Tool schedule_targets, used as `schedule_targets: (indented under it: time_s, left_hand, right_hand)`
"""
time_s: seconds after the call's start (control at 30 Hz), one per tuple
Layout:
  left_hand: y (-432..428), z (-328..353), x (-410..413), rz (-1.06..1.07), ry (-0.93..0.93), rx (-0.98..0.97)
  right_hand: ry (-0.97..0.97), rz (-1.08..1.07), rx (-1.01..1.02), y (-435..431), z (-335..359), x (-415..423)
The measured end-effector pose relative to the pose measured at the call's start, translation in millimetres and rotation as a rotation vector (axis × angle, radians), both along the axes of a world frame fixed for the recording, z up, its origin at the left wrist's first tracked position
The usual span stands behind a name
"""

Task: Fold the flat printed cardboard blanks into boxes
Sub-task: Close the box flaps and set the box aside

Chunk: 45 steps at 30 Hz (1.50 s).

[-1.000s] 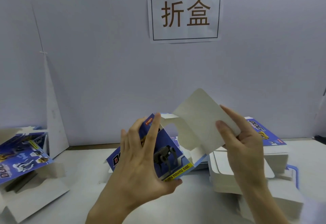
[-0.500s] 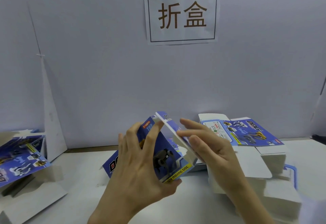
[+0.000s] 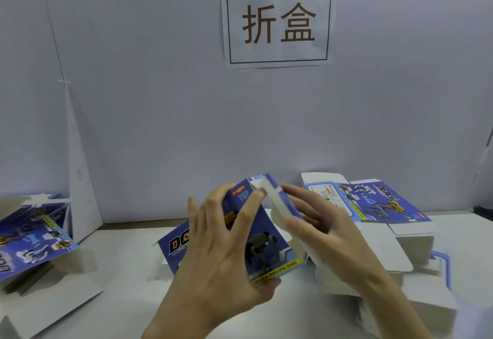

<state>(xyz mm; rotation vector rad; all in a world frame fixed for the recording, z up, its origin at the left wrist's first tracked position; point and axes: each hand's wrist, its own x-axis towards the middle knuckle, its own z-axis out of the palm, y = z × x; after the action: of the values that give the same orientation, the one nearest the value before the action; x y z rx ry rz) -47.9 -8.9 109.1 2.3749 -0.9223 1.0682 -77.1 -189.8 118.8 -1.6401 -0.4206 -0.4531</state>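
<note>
A blue printed box [image 3: 262, 240] with a robot dog picture is held up above the table, partly folded. My left hand [image 3: 221, 248] grips its left face, fingers spread over the print and thumb under the yellow bottom strip. My right hand [image 3: 320, 229] presses the white end flap [image 3: 277, 205] down against the box's right side with straight fingers. Another blue blank [image 3: 173, 245] lies on the table behind my left hand, mostly hidden.
A stack of flat blanks [image 3: 373, 205] sits at the right on white cardboard [image 3: 400, 256]. More printed blanks [image 3: 32, 234] lie at the left. A white wall with a paper sign [image 3: 277, 21] closes the back. A white card wedge [image 3: 77, 178] leans at the left.
The large white flap that my right hand held raised has been folded down onto the box's right side. The left hand kept its grip.
</note>
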Motion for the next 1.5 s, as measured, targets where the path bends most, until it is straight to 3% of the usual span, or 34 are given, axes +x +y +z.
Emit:
schedule_targets:
  time_s: [0.33, 0.53, 0.67, 0.77, 0.83, 1.0, 1.17, 1.3, 1.4, 1.5]
  left_hand:
    - [0.1, -1.2, 0.1, -0.059, 0.148, 0.058]
    - [-4.0, 0.3, -2.4, -0.071, 0.158, 0.067]
    - [-6.0, -3.4, 1.4, -0.059, 0.247, 0.071]
    - [-4.5, -2.2, 1.0, 0.051, 0.138, 0.205]
    - [-3.0, -2.6, -1.1, 0.03, 0.138, 0.096]
    - [0.0, -2.2, -0.7, 0.005, 0.059, -0.085]
    - [11.1, 9.8, -4.0, -0.046, 0.14, -0.329]
    - [28.7, 17.8, -0.1, -0.266, 0.103, -0.423]
    - [29.9, 17.8, -4.0, -0.55, 0.346, -0.719]
    - [21.7, 13.5, -5.3, -0.795, 0.634, -0.918]
  right_hand:
    - [0.006, -0.088, -0.036, 7.1, 2.2, 1.1]
    - [0.028, -0.011, 0.002, 5.2, -1.0, 3.2]
    - [0.078, -0.057, -0.148, 2.5, -2.0, 4.5]
    - [0.1, -0.189, -0.457, 3.0, -5.0, 4.7]
    - [0.065, -0.191, -0.476, 6.1, -4.6, 3.6]
    - [-0.145, -0.043, -0.289, 10.2, -1.0, -1.5]
    - [-0.393, -0.166, -0.091, 19.5, -4.5, 1.9]
    - [-0.324, -0.101, 0.196, 15.5, -2.1, 2.9]
    - [-0.256, 0.017, 0.204, 11.3, -1.3, 1.5]
    - [-0.273, -0.008, 0.209, 15.9, -2.6, 2.2]
